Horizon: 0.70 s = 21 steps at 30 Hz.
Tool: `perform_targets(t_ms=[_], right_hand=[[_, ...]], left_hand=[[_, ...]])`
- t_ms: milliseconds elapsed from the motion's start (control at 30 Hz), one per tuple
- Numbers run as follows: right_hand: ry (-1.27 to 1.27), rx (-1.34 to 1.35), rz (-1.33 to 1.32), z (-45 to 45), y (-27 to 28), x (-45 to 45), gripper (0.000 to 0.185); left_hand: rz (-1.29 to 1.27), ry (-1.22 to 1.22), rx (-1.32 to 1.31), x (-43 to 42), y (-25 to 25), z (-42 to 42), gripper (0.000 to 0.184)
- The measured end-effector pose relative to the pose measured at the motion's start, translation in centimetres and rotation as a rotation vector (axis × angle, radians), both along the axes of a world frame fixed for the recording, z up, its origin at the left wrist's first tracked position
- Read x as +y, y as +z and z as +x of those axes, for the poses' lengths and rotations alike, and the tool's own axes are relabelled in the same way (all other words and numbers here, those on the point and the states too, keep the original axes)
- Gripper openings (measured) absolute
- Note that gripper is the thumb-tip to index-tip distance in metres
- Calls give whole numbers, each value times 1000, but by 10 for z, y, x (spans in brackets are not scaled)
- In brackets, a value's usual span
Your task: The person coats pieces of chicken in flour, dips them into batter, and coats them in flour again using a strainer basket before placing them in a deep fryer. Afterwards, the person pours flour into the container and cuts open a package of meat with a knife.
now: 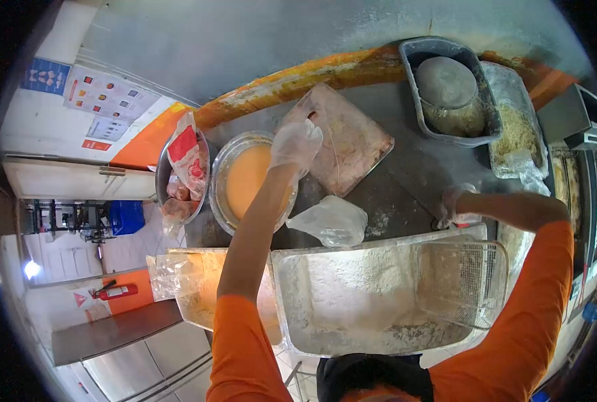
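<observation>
My left hand (297, 146), in a clear glove, reaches past a round metal bowl of orange liquid (246, 175). Its fingers are drawn together at the left side of a flat square tray under floury plastic (342, 137), by a small dark opening; what they grip is unclear. My right hand (460, 204), also gloved, is low on the dark worktop near its front edge. The fingers look curled, but whatever is in them is hidden. Between the hands lies a crumpled clear plastic bag (332, 220).
Along the front stands a large metal tub of flour (345, 288) with a wire basket (466, 281) inside. An orange-toned pan (201, 285) adjoins it. Bagged meat fills a bowl (203, 194) at left. At the back right are a grey bin (412, 100) and a bag of crumbs (516, 134).
</observation>
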State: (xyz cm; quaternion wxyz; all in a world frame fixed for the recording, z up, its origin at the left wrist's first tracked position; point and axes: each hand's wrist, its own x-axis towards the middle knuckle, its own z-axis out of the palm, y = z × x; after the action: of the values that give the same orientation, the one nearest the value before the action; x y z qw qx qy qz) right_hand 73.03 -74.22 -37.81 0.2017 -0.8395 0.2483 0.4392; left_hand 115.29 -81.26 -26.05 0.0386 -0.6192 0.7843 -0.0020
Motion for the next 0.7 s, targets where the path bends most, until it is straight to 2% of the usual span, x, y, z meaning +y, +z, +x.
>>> perform_targets(t_ms=[67,167,200,233,300,333,400,500,567,600,667,700], right_hand=[[8,-17,-66,-9,-22,2,45],[-118,150,11,20,69,-4,36],[-114,4,11,2,37,-4,31],[-193,60,-47,-17,7,1,31],[-349,166,-157,10,63,7,31],[-461,44,-137,-14,23,11,31],[-413,-7,-89,-21,39,5,31],[-391,-41,11,-29,46,2,27],[-387,-54,80,-32,52,-1,25],[-215,-62,19,-31,58,-1,23],[130,-76,-103,-29,78,0,19],[-105,-82,-113,-28,86,-4,19]], left_hand=[[10,87,104,-16,-6,2,17],[43,49,91,-42,-12,4,21],[65,25,73,-48,-17,5,23],[102,52,60,-55,-22,5,23],[184,103,26,-65,-31,8,24],[195,5,-71,-66,-34,10,23],[209,-195,-265,-69,-30,12,23],[290,-152,-222,-79,-26,10,22],[212,-27,-41,-79,-37,15,22],[171,38,47,-80,-41,18,24],[132,5,-55,-85,-47,23,23],[114,-8,-105,-87,-51,25,22]])
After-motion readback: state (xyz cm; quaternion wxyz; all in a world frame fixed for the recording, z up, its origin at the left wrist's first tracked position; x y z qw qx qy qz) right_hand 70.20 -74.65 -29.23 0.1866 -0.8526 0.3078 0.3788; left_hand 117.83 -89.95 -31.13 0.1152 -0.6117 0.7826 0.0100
